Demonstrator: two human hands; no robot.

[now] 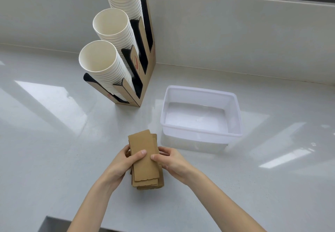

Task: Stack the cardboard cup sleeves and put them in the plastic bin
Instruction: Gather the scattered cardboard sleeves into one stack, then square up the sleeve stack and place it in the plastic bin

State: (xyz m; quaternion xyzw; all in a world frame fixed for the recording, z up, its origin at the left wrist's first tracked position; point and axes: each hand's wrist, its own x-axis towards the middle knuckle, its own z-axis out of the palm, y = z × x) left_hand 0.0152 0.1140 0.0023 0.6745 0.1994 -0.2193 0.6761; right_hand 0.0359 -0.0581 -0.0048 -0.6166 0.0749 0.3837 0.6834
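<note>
A stack of flat brown cardboard cup sleeves (145,164) is held between both hands just above the white counter, its edges slightly uneven. My left hand (119,166) grips the stack's left side with the thumb across the top sleeve. On the right side, my right hand (172,161) holds it the same way, thumb on top. The translucent white plastic bin (201,132) stands to the upper right of the stack, with nothing inside it.
A cardboard cup dispenser (145,79) with three tall stacks of white paper cups (101,63) stands at the back left. A wall and window sill run along the far side. The counter's near edge (54,221) is at bottom left.
</note>
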